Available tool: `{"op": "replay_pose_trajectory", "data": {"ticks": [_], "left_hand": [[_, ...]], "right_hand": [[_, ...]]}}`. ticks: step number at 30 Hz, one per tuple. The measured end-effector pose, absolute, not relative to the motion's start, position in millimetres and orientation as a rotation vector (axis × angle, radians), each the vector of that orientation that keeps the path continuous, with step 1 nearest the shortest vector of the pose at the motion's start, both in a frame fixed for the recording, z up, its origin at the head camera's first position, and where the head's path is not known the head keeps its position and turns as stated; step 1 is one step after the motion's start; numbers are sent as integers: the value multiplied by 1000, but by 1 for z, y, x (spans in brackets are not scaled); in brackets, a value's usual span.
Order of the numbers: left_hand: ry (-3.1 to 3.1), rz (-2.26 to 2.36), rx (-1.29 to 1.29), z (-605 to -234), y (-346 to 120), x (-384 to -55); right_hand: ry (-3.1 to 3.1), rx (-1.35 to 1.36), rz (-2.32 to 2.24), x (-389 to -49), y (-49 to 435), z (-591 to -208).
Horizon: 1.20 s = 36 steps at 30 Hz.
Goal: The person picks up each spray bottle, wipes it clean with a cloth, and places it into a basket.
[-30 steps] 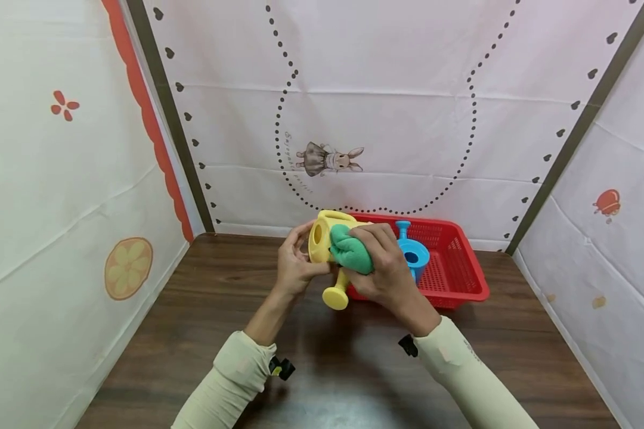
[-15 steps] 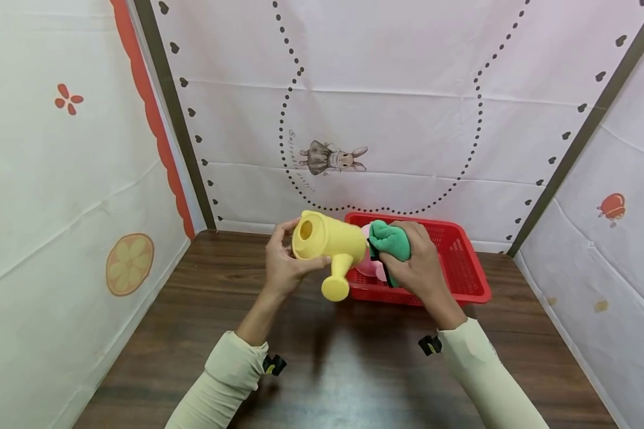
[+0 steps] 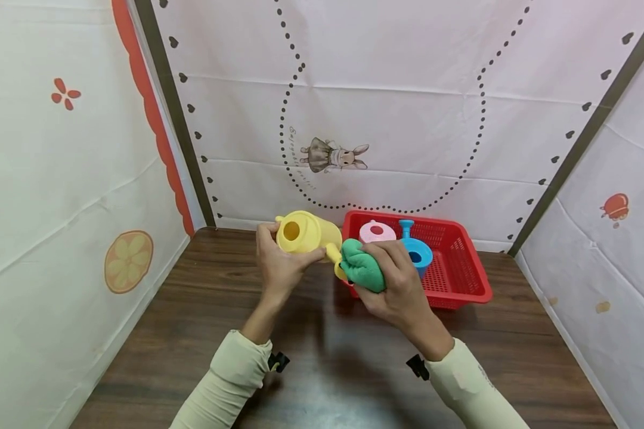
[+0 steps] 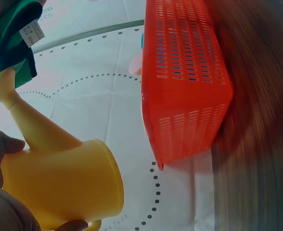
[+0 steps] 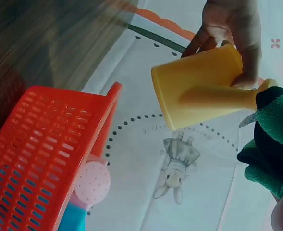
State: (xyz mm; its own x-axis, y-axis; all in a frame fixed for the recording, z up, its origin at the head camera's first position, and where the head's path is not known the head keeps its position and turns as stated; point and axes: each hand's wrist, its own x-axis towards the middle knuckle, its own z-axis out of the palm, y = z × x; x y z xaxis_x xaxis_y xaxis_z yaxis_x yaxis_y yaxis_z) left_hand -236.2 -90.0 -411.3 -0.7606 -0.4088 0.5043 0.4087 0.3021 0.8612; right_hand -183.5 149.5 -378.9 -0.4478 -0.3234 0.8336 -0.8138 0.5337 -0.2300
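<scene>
A yellow toy watering can (image 3: pixel 311 233) is tilted on its side in the air, its round opening toward me. My left hand (image 3: pixel 281 268) grips it near the opening end, thumb along the side. My right hand (image 3: pixel 399 283) holds a bunched green cloth (image 3: pixel 362 266) against the can's spout head. In the left wrist view the cloth (image 4: pixel 17 38), with a white tag, touches the flared spout end. From the right wrist, the cloth (image 5: pixel 276 130) covers part of the spout tip beside the yellow can (image 5: pixel 199 86).
A red plastic basket (image 3: pixel 469 262) stands at the back right of the wooden table (image 3: pixel 204 333). Inside are a pink watering can (image 3: pixel 377 231) and a blue watering can (image 3: pixel 418 255). A patterned white cloth wall (image 3: pixel 397 137) rises behind.
My left hand has moved left with the yellow can and turned it. My right hand went right toward the can's base, then came back with the cloth onto the spout head.
</scene>
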Motion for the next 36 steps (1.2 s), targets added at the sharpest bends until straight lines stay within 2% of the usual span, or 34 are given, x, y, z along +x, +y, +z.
{"op": "replay_pose_trajectory", "data": {"ticks": [10,19,26,36], "left_hand": [[-1948,-1430,-20,-409,-80,-234],[-1953,-1383,-62,-408,-78,-235],[-1937,-1433,0,-406,-83,-236],[-1910,-1561,26,-402,-80,-244]], "right_hand": [[-2003,989,615,-181,133,-370],[-2052,892,853,-195,148,-368],[-2092,788,919,-197,161,-374],[-2046,867,824,-188,158,-378]]}}
